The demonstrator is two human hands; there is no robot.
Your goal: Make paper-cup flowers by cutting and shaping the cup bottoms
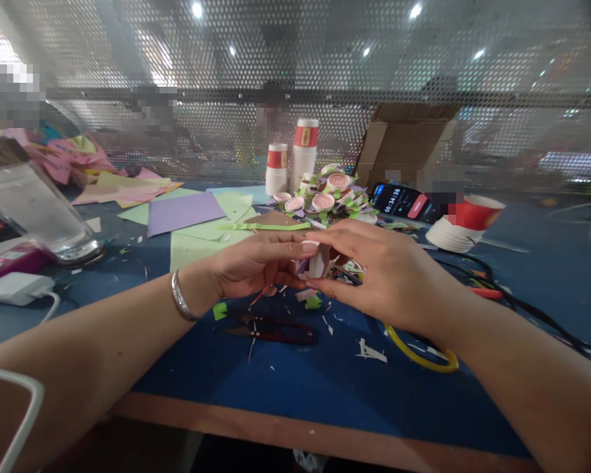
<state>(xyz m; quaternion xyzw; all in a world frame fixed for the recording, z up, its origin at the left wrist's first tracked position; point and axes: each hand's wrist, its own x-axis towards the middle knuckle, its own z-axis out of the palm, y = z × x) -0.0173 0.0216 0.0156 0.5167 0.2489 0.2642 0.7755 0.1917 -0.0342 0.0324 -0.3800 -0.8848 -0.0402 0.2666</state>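
Both hands meet over the middle of the blue table (201,374). Between their fingertips is a small white paper piece (318,263) with a purple part. My left hand (261,261) pinches it from the left, a silver bracelet on the wrist. From the right, my right hand (381,263) grips the same piece with thumb and fingers. Red-handled snips (280,330) lie below the hands among green and white paper scraps. Just behind the hands sits a pile of small round paper pieces (324,201) with pink centres and green and purple bits.
Green sheets (192,253) and a purple sheet (184,211) lie left. Stacked paper cups (305,154) stand behind. A phone (398,202), a red-and-white cup (477,213) and black cables are right. A glass (44,207) and white adapter (17,289) are far left.
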